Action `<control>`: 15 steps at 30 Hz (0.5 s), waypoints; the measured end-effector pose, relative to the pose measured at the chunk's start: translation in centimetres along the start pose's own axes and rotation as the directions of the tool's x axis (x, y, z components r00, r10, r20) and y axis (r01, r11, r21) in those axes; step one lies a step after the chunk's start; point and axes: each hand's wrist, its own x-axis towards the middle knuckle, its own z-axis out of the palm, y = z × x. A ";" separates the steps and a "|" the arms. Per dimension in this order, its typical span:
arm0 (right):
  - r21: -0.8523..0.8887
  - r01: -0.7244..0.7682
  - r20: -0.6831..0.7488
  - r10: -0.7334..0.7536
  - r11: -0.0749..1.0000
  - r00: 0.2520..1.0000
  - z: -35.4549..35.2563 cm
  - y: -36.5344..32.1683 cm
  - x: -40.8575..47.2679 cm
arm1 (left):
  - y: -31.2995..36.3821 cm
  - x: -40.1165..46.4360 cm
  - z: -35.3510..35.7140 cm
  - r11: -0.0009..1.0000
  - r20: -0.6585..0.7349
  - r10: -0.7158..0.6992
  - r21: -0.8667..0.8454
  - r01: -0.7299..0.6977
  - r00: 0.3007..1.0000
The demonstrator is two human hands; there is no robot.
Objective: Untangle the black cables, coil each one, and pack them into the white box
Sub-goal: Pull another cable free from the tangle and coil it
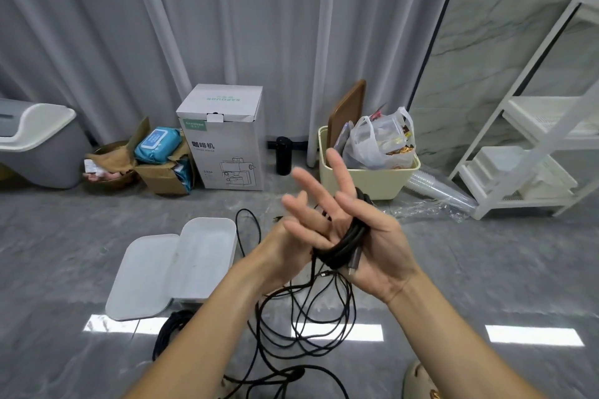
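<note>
My right hand (379, 246) is raised palm up with its fingers spread straight. A thick black cable coil (351, 238) is wound round this palm between thumb and fingers, its grey plug (355, 261) lying on the heel of the hand. My left hand (288, 243) sits just behind the right fingers and is partly hidden; it holds the strand that drops from the coil. Loose black cables (308, 317) lie tangled on the floor below. The open white box (207, 256) stands to the left with its lid (142, 275) beside it. Another black coil (168, 330) lies in front of the lid.
Along the grey curtain stand a grey bin (42, 146), a cardboard box with wipes (162, 168), a coffee-machine carton (227, 139), a black flask (283, 155) and a cream tub with bags (369, 172). A white rack (534, 139) stands at the right.
</note>
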 end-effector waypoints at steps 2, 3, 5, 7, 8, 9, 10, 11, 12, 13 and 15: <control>-0.013 0.091 -0.080 -0.092 0.996 0.993 0.1 -0.4 0.3 | 0.3 0.2 0.5 0.994 0.037 -0.049 -0.093 0.052 0.998; -0.022 0.133 -0.130 -0.134 0.991 0.982 0.1 -0.6 0.5 | 0.2 0.3 0.4 0.990 0.065 -0.084 -0.112 0.091 0.994; -0.076 0.195 -0.239 -0.208 0.978 0.948 0.2 -1.2 0.7 | -0.1 0.4 0.1 0.972 0.134 -0.180 -0.126 0.197 0.975; -0.151 0.227 -0.322 -0.265 0.962 0.909 0.2 -1.7 0.8 | -0.3 0.4 -0.1 0.953 0.145 -0.262 -0.114 0.280 0.954; -0.185 0.238 -0.349 -0.290 0.953 0.891 0.2 -1.8 0.8 | -0.2 0.4 0.0 0.945 0.166 -0.291 -0.105 0.310 0.942; -0.217 0.246 -0.369 -0.312 0.945 0.875 0.1 -1.9 0.8 | -0.2 0.4 -0.1 0.941 0.179 -0.306 -0.092 0.325 0.935; -0.252 0.250 -0.389 -0.334 0.935 0.858 0.0 -2.0 0.8 | -0.2 0.4 0.0 0.937 0.190 -0.318 -0.084 0.338 0.929; -0.296 0.248 -0.407 -0.357 0.922 0.841 -0.2 -2.0 0.9 | -0.3 0.4 0.0 0.936 0.201 -0.325 -0.071 0.344 0.924; -0.354 0.241 -0.420 -0.384 0.904 0.822 -0.4 -2.0 0.9 | -0.4 0.4 0.0 0.933 0.221 -0.334 -0.063 0.355 0.916; -0.422 0.226 -0.426 -0.412 0.878 0.805 -0.6 -2.0 0.9 | -0.3 0.3 0.0 0.931 0.233 -0.340 -0.050 0.361 0.911; -0.572 0.164 -0.430 -0.465 0.804 0.774 -1.2 -2.0 0.8 | 0.1 0.0 0.1 0.931 0.247 -0.346 -0.032 0.364 0.905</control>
